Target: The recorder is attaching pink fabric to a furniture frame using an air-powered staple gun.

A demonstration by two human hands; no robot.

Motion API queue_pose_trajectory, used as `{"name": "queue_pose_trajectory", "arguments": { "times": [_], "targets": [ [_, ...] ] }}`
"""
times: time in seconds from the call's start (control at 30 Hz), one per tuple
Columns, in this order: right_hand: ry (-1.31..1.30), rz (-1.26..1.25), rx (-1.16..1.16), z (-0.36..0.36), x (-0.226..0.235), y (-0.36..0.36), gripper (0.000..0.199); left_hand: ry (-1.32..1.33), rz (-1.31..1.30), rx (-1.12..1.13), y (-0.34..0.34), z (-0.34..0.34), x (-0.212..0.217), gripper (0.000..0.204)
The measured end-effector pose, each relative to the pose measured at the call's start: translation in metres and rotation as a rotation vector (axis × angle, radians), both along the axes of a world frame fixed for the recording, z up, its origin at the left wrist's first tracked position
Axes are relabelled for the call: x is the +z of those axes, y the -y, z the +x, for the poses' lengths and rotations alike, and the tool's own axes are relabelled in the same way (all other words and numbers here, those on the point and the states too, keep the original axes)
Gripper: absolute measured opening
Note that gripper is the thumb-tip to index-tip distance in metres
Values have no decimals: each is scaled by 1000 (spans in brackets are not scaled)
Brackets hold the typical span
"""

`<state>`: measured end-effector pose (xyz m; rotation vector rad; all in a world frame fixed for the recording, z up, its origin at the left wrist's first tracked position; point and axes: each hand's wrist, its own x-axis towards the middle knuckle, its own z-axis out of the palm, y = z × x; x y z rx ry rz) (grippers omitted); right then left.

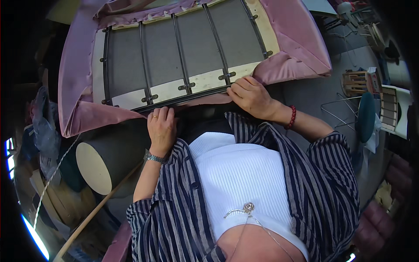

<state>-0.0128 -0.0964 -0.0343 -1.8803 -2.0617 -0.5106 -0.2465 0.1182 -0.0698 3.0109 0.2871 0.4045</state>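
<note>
Upholstery work on a wooden seat frame (205,81), seen from above with its underside up. Dark webbing fills the frame, crossed by several metal spring bars (181,56) clipped to the pale wood rails. Pink velvet fabric (297,43) wraps the frame from beneath and is folded up over the far, left and right edges; it appears fastened along the far rail, though the fixings are too small to confirm. Along the near rail the fabric edge is loose, judged as the side left to do. The left hand (161,126) lies flat on the near fabric hem, fingers pressed together and curled over the edge, pulling or pressing it against the rail. The right hand (251,96) sits at the near right corner, fingers bent and pinching the fabric fold where it meets the rail. A round dark cushion roll (109,159) with a pale end lies just beside the left forearm, and a long wooden stick (98,209) leans below it. A green stool (365,115) stands well apart at right, among stacked wooden frames.
</note>
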Motion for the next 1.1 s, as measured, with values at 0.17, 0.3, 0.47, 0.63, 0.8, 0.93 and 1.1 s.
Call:
{"name": "queue_pose_trajectory", "arguments": {
  "times": [0.17, 0.3, 0.47, 0.63, 0.8, 0.93, 1.1],
  "targets": [
    [-147, -23, 37, 12, -2, 5, 9, -83, 79, 40, -5, -1, -3, 15],
    [-436, -167, 77, 12, 4, 4, 6, -5, 48, 48, -2, -5, -2, 10],
    [-469, -314, 162, 12, 4, 7, 5, 61, -181, -128, -10, -18, 12, 12],
    [-536, -298, 157, 18, 8, 10, 6, -64, -344, -180, -34, -29, 29, 9],
    [-559, -277, 131, 19, 9, 3, 11, 20, -289, -168, -25, -17, 24, 22],
    [-463, -213, 141, 11, 7, 3, 24, 35, -125, -197, -10, 1, 7, 47],
    [-19, -193, 143, 6, -6, -1, 25, -82, -43, -330, -13, 11, -7, 48]
  ]
}}
